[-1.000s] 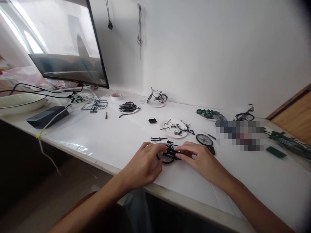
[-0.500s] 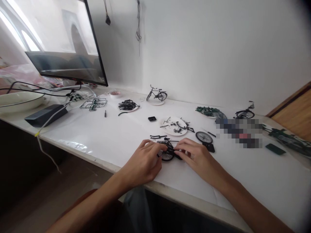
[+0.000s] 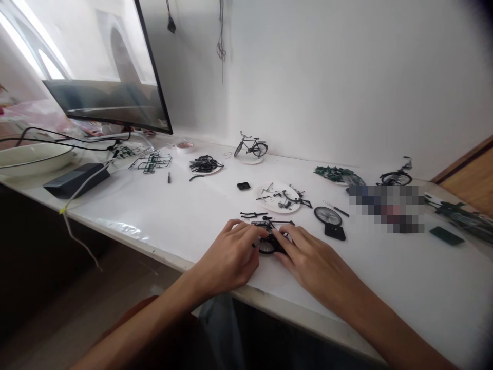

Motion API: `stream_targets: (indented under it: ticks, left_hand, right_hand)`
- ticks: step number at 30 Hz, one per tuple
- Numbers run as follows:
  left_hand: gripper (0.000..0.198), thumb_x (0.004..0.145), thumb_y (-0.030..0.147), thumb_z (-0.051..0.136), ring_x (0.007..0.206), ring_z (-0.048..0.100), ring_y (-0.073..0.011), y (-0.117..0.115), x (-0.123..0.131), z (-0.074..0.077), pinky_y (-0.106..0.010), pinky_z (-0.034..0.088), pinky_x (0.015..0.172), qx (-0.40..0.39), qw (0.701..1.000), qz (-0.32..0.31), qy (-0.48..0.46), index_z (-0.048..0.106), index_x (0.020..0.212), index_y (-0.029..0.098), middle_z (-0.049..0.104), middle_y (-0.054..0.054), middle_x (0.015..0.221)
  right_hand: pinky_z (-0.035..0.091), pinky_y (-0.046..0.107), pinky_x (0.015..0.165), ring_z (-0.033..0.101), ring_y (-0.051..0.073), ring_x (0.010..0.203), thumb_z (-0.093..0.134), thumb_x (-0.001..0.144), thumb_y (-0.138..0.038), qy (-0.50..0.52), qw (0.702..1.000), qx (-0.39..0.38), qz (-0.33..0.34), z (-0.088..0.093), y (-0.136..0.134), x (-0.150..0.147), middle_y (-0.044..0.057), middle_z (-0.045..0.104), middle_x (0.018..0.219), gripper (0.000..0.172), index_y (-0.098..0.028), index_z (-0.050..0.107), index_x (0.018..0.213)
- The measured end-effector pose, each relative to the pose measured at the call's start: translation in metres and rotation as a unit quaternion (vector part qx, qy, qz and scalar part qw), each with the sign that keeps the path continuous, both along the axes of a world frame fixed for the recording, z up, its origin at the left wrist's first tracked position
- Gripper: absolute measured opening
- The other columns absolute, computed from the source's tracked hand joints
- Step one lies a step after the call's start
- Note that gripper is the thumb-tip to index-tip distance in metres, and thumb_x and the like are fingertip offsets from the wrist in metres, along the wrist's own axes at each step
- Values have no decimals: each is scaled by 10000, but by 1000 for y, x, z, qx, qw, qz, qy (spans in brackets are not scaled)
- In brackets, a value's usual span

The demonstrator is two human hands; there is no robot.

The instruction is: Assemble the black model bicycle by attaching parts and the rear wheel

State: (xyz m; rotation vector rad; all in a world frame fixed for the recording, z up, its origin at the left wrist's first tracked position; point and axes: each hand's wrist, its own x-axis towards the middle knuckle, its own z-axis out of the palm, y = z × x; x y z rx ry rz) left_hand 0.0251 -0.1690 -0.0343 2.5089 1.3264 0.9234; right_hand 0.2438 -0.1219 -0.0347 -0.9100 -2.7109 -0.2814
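Head view: left hand (image 3: pixel 227 254) and right hand (image 3: pixel 314 264) hold one model bicycle (image 3: pixel 267 241).

No lettering can be made out — not on the model bicycle (image 3: pixel 267 240) at lower center, nor on the monitor (image 3: pixel 108 97) at upper left.

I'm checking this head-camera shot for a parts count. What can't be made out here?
Head view only:
The model bicycle's frame and wheel: mostly hidden by the left hand and right hand.
Far-right tabletop items: blurred by a pixelated patch.
Parts on the white plate: too small to identify.
Green plastic sprue: cut off by the right edge.
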Motion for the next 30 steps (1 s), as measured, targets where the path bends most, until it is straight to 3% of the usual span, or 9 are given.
stream_targets:
  ticks: [5,11,15,22,28,30]
  left_hand:
    - [368,881,71,472,1093,586,-214,0,-1,-1,-413,413,1042,0,1000,-2,-2,490,1231,181,651,-66,1131]
    - [359,883,72,464,1082,594,-203,0,-1,-3,-397,430,1027,3,1000,-12,-15,494,1225,177,650,-66,1117]
    - [372,872,65,470,1104,584,-214,-1,-1,-2,-397,446,1013,-8,1000,-4,-7,506,1226,172,649,-73,1128]
    - [377,869,59,486,1074,592,-202,0,-1,-1,-401,436,1017,-5,1000,-11,-7,494,1228,173,647,-67,1123]
    - [354,888,75,472,1106,584,-209,-1,-1,0,-389,449,1009,-10,1000,-8,-6,504,1228,170,645,-67,1136]
    - [360,881,70,476,1101,585,-210,-1,-1,0,-389,448,1011,-9,1000,-8,-4,506,1226,167,646,-67,1133]
  right_hand:
    - [578,407,896,658,251,1035,512,994,-258,51,996,-77,1,-1,2,11,125,601,1278,378,-170,534,1361]
    - [522,343,1012,614,213,1174,596,960,-262,150,976,-155,5,1,13,22,45,630,1280,309,-255,609,1268]
    - [529,352,1001,648,207,1120,657,919,-261,176,965,-193,-10,3,16,25,29,682,1227,277,-249,654,1195]
    - [556,421,944,704,261,1016,691,867,-343,187,956,-221,-47,19,21,43,25,752,1120,269,-287,731,1127]
    - [559,373,920,699,240,1030,694,867,-395,196,916,-343,-68,36,18,51,4,751,1105,216,-324,742,1065]
    - [551,358,926,688,232,1042,699,868,-392,231,910,-339,-58,38,16,48,3,746,1097,184,-318,744,1030]
